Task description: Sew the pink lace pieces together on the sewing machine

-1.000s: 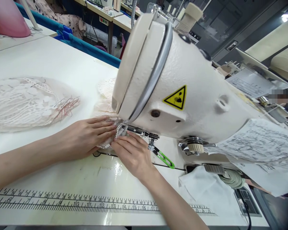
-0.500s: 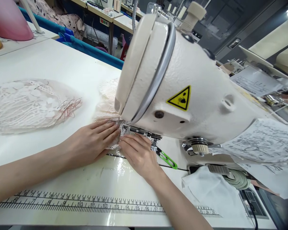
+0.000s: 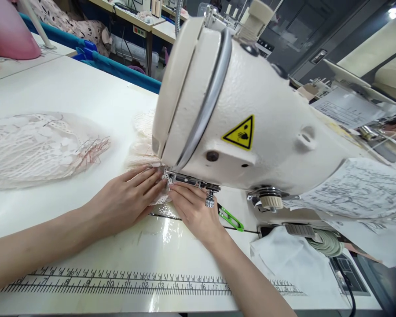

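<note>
A sewing machine [image 3: 198, 105] leans over the white table, its needle area low at the centre. My left hand [image 3: 135, 189] lies flat on pale lace fabric [image 3: 140, 149], fingers stretched toward the presser foot. My right hand [image 3: 194, 209] rests close by on the right, its fingers extended and reaching partly under the machine head; their tips are partly hidden. Between the two hands a narrow strip of lace shows beside the foot. Green thread snips [image 3: 231, 218] lie just right of my right hand.
A bundle of white lace [image 3: 36, 145] with loose reddish threads lies on the left. A printed ruler scale [image 3: 135, 281] runs along the front edge. White cloth [image 3: 293, 259] and marked paper [image 3: 359, 189] are at the right. A pink object [image 3: 11, 31] stands at the back left.
The view has shifted slightly, so the machine sits a little farther left. My right hand is slightly lower and farther right; my left hand stays on the lace.
</note>
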### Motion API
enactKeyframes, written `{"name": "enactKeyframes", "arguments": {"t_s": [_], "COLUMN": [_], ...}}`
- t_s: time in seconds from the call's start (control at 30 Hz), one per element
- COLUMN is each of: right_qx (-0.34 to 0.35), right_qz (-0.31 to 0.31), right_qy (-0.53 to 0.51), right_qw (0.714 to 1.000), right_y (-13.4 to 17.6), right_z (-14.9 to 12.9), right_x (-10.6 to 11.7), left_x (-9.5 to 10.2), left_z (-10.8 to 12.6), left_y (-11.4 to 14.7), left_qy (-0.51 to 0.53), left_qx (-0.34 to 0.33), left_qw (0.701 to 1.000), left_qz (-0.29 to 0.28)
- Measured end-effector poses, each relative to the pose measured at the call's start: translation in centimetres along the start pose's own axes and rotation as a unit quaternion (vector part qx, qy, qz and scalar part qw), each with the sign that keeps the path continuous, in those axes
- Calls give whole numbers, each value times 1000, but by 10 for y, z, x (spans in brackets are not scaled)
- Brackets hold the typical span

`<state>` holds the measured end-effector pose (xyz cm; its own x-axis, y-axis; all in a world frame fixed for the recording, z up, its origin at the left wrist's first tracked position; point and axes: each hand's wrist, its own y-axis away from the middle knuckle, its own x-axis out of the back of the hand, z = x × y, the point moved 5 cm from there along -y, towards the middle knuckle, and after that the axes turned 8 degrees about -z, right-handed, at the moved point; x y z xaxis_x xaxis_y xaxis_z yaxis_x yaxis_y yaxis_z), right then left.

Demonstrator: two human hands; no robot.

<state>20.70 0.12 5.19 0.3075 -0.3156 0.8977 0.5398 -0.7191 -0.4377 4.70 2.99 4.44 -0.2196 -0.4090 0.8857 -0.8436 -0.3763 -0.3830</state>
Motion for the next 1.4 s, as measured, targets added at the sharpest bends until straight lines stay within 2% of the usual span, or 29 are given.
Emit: {"name": "enactKeyframes", "arguments": {"t_s": [0.27, 0.5, 0.57, 0.73, 0.87, 0.93, 1.1, 1.23, 1.4], "right_qx": [-26, -54, -46, 25, 17, 14, 10, 11, 4], "right_qz": [-29, -47, -34, -7, -4, -12, -17, -38, -37], "right_qy": [26, 68, 70, 65, 62, 64, 64, 60, 54], "right_qw": [999, 995, 996, 998, 998, 998, 998, 997, 998], "right_y": [-3, 2, 3, 1, 1, 2, 1, -2, -4], "right_z": [6, 6, 3, -7, -10, -11, -11, -12, -14], "right_x": [0, -4, -4, -2, -4, -5, -6, -6, -4], "left_x": [-1, -8, -10, -16, -20, -21, -19, -22, -23], "left_z": [-3, 2, -3, -17, -23, -23, -23, -24, -21], "left_y": [-1, 9, 12, 17, 18, 18, 15, 15, 16], "left_qy": [5, 80, 91, 134, 156, 158, 132, 111, 108], "left_qx": [17, -17, -18, -48, -22, -15, -30, -13, -2], "left_qw": [1000, 997, 996, 988, 987, 987, 989, 992, 992], "left_qz": [-3, 1, -5, -59, -40, -32, -57, -62, -60]}}
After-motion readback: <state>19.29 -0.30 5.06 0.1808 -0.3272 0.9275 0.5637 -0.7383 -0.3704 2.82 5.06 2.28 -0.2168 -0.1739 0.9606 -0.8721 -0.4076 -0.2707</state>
